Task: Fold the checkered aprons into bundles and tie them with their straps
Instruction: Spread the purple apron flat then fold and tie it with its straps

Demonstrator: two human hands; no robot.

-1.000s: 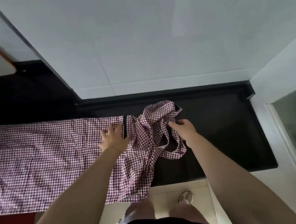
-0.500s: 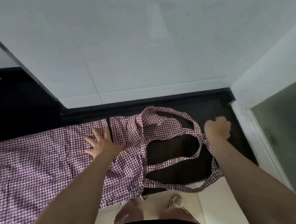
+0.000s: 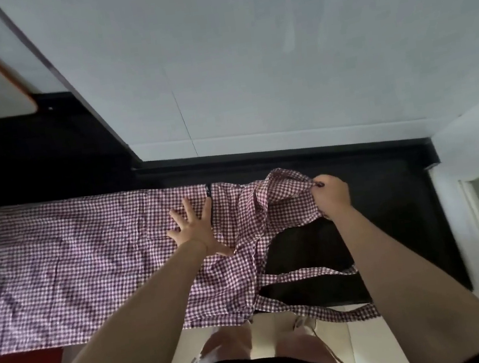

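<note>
Head view: apron [image 3: 75, 263] overhangs counter [image 3: 396, 221] edge; right hand [image 3: 332, 195] pinches fabric.

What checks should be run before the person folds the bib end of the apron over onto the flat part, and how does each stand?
1. Apron spread flat on the counter: ok on the left part; the bib end is bunched, not ok.
2. Left hand pins the cloth: ok, fingers spread flat on it.
3. Right hand has a hold on the bib end: ok, fingers curled round the gathered fabric.
4. Straps gathered clear of the fold: not ok, one loop lies across the counter and another hangs past its front edge.
5. Black buckle free of the fold line: cannot tell.
6. Straps free of knots: cannot tell.
</note>
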